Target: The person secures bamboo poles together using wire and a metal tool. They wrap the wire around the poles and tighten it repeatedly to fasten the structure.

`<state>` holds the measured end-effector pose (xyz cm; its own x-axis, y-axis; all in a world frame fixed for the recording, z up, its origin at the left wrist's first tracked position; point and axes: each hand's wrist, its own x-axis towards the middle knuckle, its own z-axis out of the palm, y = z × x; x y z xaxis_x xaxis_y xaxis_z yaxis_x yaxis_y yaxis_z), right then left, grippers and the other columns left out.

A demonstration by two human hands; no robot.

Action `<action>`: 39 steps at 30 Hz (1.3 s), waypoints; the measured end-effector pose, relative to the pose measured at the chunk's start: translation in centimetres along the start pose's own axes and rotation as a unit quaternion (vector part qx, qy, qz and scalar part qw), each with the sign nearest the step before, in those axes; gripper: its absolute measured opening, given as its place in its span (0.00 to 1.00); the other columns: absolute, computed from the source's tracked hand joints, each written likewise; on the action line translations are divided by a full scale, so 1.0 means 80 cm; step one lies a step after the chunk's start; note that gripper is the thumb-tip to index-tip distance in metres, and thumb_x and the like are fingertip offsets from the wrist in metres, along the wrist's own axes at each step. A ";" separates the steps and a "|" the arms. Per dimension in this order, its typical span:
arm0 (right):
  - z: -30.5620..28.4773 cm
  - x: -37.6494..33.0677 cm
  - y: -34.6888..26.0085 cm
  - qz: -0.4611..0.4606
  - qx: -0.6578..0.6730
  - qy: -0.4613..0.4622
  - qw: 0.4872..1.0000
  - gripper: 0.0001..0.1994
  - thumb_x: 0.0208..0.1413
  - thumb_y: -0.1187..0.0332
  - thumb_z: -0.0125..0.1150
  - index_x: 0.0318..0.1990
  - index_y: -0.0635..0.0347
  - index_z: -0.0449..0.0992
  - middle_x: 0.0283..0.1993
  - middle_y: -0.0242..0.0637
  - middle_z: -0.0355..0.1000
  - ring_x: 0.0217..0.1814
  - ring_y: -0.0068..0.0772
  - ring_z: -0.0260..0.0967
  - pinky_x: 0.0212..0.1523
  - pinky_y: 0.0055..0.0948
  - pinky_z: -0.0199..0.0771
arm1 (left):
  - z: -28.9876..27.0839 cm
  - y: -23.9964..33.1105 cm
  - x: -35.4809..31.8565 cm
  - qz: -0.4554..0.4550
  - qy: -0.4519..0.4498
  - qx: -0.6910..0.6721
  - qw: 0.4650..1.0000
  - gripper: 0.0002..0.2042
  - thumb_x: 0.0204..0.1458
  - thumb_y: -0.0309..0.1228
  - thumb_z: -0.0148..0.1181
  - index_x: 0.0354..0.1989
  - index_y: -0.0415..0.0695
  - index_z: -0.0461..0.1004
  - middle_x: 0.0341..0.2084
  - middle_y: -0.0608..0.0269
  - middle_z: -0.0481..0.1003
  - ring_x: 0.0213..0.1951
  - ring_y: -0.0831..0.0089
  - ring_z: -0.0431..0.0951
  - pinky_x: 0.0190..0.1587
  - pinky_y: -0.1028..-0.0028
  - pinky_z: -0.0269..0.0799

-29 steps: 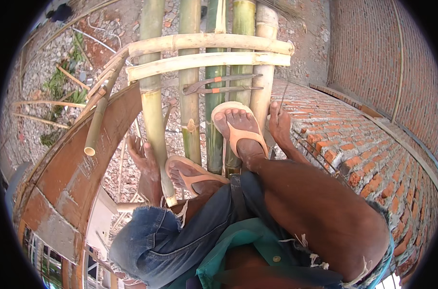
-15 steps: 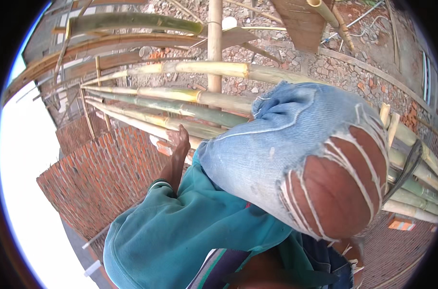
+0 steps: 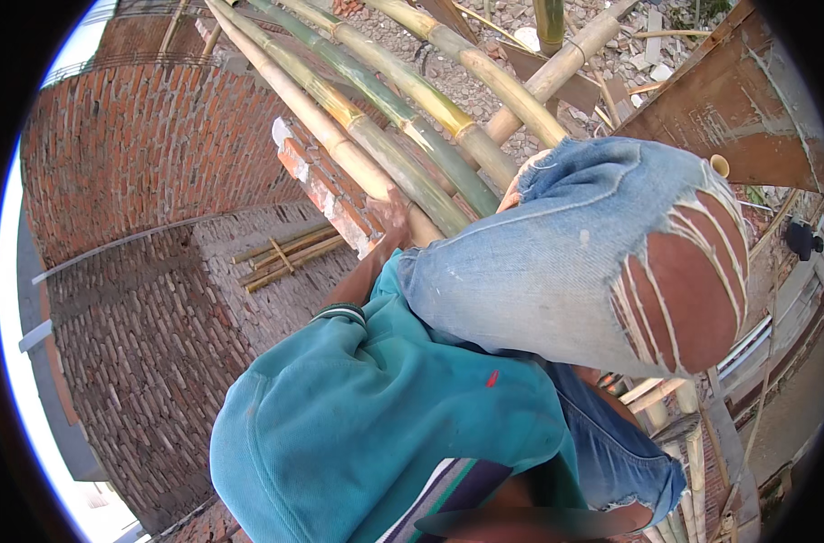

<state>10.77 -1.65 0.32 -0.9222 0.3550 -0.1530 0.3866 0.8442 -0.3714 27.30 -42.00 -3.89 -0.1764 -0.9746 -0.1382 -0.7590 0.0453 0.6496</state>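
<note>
My left hand point(image 3: 392, 215) lies on the palest of several long bamboo poles point(image 3: 317, 131), its fingers closed over the pole and partly hidden. Beside that pole run a yellow-green pole point(image 3: 362, 131) and a greener one point(image 3: 430, 140). My bent leg in torn blue jeans point(image 3: 521, 262) covers the near ends of the poles. A teal sleeve point(image 3: 340, 353) leads to the left hand. My right hand does not show.
A broken brick wall edge point(image 3: 326, 195) stands beside the left hand. Farther left is a tall brick wall point(image 3: 158, 136), with tied bamboo pieces point(image 3: 290, 256) below. A thick pole point(image 3: 566, 68) crosses the others above rubble point(image 3: 385, 54). A brown board point(image 3: 729, 113) is at upper right.
The view has turned, so the poles now slant from upper left toward my leg. My left hand, raised with its fingers up before, now rests on the pale pole.
</note>
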 end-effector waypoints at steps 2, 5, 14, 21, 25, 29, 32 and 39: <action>0.008 0.001 -0.019 0.004 -0.010 0.011 1.000 0.16 0.68 0.58 0.57 0.35 0.61 0.79 0.32 0.49 0.76 0.32 0.54 0.75 0.33 0.47 0.73 | 0.014 0.019 -0.013 0.041 0.059 -0.062 0.995 0.42 0.55 0.40 0.67 0.70 0.33 0.49 0.61 0.38 0.64 0.60 0.48 0.69 0.63 0.56 0.65; 0.020 -0.003 -0.038 0.015 -0.033 0.025 0.999 0.16 0.68 0.58 0.57 0.35 0.61 0.79 0.32 0.49 0.76 0.32 0.54 0.75 0.33 0.47 0.73 | 0.012 0.040 -0.025 0.030 0.032 -0.133 0.990 0.41 0.54 0.39 0.67 0.68 0.32 0.51 0.57 0.41 0.66 0.55 0.51 0.71 0.60 0.56 0.68; 0.027 -0.024 -0.050 -0.041 -0.054 0.005 0.998 0.15 0.68 0.58 0.58 0.35 0.61 0.79 0.32 0.49 0.76 0.32 0.54 0.75 0.33 0.47 0.73 | 0.012 0.042 -0.030 0.023 0.060 -0.086 0.994 0.40 0.55 0.32 0.66 0.72 0.33 0.48 0.58 0.41 0.67 0.57 0.52 0.70 0.60 0.57 0.67; -0.001 -0.028 0.005 -0.079 -0.035 -0.025 0.996 0.15 0.67 0.58 0.58 0.35 0.61 0.79 0.32 0.49 0.76 0.32 0.55 0.74 0.33 0.48 0.73 | 0.004 0.051 -0.032 0.008 0.028 -0.050 0.998 0.42 0.57 0.36 0.62 0.73 0.31 0.45 0.61 0.32 0.64 0.61 0.45 0.69 0.66 0.57 0.63; -0.024 -0.053 0.060 -0.082 -0.018 -0.024 0.996 0.15 0.67 0.58 0.58 0.35 0.61 0.79 0.32 0.49 0.76 0.32 0.55 0.74 0.33 0.48 0.73 | 0.007 0.062 -0.035 -0.011 0.060 0.023 0.998 0.41 0.58 0.39 0.61 0.70 0.27 0.46 0.60 0.29 0.65 0.62 0.40 0.68 0.67 0.54 0.62; -0.037 -0.091 0.122 -0.053 0.003 -0.007 0.999 0.15 0.67 0.59 0.58 0.35 0.61 0.79 0.32 0.49 0.76 0.32 0.55 0.74 0.33 0.48 0.73 | 0.011 0.058 -0.024 -0.014 0.053 0.048 0.997 0.42 0.59 0.41 0.62 0.71 0.27 0.45 0.59 0.27 0.65 0.61 0.39 0.68 0.65 0.53 0.63; -0.039 -0.125 0.168 -0.032 0.022 0.003 0.999 0.15 0.67 0.59 0.58 0.35 0.61 0.79 0.32 0.49 0.76 0.32 0.55 0.74 0.33 0.48 0.73 | 0.011 0.048 -0.019 -0.014 0.043 0.048 0.998 0.42 0.59 0.41 0.62 0.71 0.27 0.46 0.59 0.28 0.65 0.61 0.40 0.68 0.66 0.53 0.63; -0.026 -0.197 0.228 -0.005 0.072 0.059 0.996 0.15 0.67 0.59 0.58 0.35 0.61 0.79 0.32 0.49 0.76 0.32 0.55 0.74 0.33 0.48 0.73 | 0.007 0.040 -0.027 0.000 0.039 0.002 0.999 0.42 0.59 0.43 0.62 0.71 0.28 0.46 0.60 0.30 0.64 0.62 0.42 0.67 0.66 0.54 0.63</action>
<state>32.39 8.96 -2.15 -0.9165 0.3977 -0.0434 0.3643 0.7847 -0.5015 24.90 -39.59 -1.93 -0.1264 -0.9887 -0.0800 -0.7614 0.0450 0.6467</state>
